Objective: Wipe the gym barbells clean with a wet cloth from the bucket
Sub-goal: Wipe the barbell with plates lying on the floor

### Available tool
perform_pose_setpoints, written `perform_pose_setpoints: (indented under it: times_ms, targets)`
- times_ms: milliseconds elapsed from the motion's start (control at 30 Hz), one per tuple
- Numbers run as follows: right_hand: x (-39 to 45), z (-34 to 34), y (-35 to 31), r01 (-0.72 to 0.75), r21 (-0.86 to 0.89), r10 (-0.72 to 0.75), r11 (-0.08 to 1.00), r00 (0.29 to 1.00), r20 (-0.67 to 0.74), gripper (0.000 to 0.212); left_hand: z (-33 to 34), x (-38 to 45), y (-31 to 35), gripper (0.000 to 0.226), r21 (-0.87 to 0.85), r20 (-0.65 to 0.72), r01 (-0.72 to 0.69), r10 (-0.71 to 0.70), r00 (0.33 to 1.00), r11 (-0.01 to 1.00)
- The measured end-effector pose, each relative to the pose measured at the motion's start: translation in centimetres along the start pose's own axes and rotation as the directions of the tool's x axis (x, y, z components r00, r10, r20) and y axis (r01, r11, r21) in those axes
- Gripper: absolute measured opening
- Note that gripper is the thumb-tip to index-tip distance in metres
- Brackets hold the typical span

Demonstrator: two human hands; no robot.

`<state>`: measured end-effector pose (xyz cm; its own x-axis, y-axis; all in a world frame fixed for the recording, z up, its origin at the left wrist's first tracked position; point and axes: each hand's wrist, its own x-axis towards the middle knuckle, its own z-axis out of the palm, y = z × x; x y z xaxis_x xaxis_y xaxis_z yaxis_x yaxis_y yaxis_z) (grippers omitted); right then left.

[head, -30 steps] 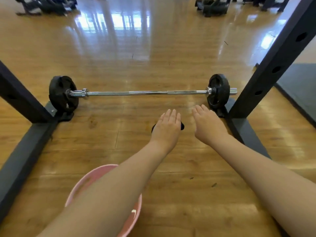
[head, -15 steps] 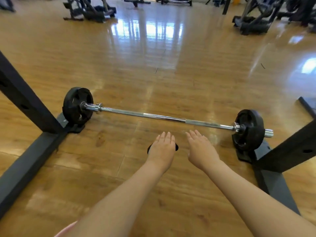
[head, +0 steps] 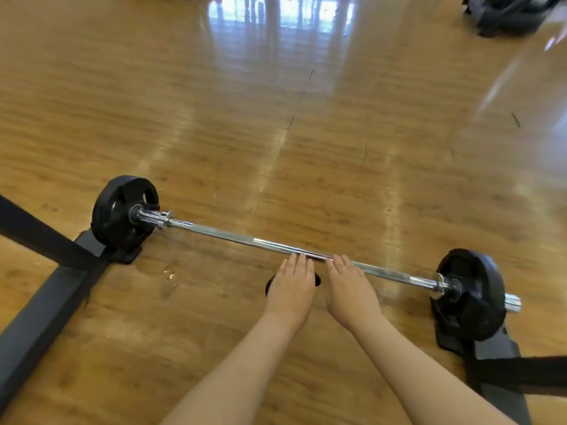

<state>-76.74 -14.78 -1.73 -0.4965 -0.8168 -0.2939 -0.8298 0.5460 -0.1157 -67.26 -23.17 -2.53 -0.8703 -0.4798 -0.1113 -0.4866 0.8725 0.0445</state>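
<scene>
A chrome barbell (head: 221, 234) lies across the wooden floor with a black plate at its left end (head: 122, 210) and another at its right end (head: 469, 294). Both my arms stretch toward the bar's middle. My left hand (head: 293, 285) is palm down with straight fingers, its tips at the bar's near edge. A dark cloth (head: 317, 280) shows under its palm, sticking out on both sides and carried along with it; the thumb is hidden. My right hand (head: 349, 289) is flat and holds nothing, its fingertips over the bar just right of the left hand.
Dark steel rack beams frame the spot: one base rail at the left (head: 40, 308) and one at the right (head: 503, 378), each beside a plate. Black gym machines (head: 509, 13) stand far back at the right. The bucket is out of view.
Both hands have moved forward from short of the bar to its near edge. The view has tilted and closed in, and the pink bucket has dropped out of the bottom.
</scene>
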Motion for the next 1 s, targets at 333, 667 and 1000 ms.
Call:
perform_pose_setpoints:
  times_ms: [333,667,1000]
  targets:
    - [12.9,0.3,3.7,0.295,-0.183,-0.295,0.938,0.955,0.029,0.065,5.5,9.0,-1.0,0.064,-0.182,0.009,0.351,-0.356,0.935,0.919]
    - [23.2,11.0,-1.2,0.628,0.195,-0.64,0.754,0.769,-0.002,0.093,18.1,12.9,-9.0,0.078,-0.278,-0.344,0.368,-0.449,0.824,0.888]
    - [24.7,15.2,-2.9,0.628,0.257,-0.568,0.735,0.777,-0.271,0.051,21.2,12.6,-11.6,0.052,-0.36,-0.439,0.117,-0.279,0.854,0.926]
